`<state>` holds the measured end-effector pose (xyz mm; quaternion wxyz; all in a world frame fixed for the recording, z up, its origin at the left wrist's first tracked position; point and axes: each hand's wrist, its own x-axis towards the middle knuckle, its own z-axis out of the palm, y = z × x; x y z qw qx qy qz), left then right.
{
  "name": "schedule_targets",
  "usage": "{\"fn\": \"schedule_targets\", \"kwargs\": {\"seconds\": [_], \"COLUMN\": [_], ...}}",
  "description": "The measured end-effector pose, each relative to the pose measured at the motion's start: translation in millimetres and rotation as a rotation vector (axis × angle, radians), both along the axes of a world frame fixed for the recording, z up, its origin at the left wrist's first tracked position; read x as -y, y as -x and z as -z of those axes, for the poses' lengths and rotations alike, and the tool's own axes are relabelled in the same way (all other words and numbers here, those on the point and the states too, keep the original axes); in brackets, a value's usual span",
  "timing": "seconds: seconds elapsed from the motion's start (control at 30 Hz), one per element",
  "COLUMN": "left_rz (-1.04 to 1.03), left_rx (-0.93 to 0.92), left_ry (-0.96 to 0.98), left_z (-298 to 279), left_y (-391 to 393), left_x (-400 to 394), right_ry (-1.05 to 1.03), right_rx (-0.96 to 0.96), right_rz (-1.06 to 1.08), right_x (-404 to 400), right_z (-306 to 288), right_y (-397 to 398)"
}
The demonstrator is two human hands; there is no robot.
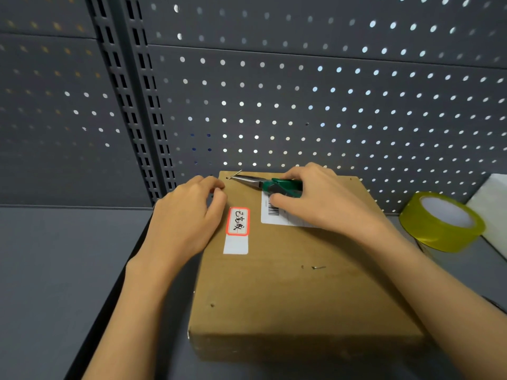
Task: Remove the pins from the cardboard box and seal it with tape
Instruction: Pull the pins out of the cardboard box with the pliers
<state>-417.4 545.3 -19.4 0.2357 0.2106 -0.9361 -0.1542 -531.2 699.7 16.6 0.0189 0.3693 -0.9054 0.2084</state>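
Note:
A flat brown cardboard box [277, 292] lies on the grey shelf in front of me. My right hand [323, 198] grips green-handled needle-nose pliers [274, 185], whose tips hold a thin metal pin [236, 174] at the box's far left corner. My left hand [189, 212] presses on the box's far left edge, fingers bent over the side. Another small pin [318, 267] lies in the box top near the middle. A roll of yellowish tape [441, 223] stands to the right of the box.
A red-bordered label [238, 221] and a barcode sticker [274, 212] are stuck on the box top. A grey pegboard wall [301, 105] rises right behind the box. A white sheet [493, 204] leans at the far right. Grey shelf surface [55, 270] extends left.

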Motion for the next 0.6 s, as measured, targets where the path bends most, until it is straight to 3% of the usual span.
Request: {"fn": "schedule_targets", "kwargs": {"seconds": [0.6], "left_rz": [0.047], "left_rx": [0.051], "left_ry": [-0.071], "left_z": [6.8], "left_y": [1.9], "left_x": [4.4], "right_ry": [0.049], "right_rx": [-0.094], "right_rz": [0.028], "right_x": [5.6], "right_z": [6.7], "right_y": [-4.6]}}
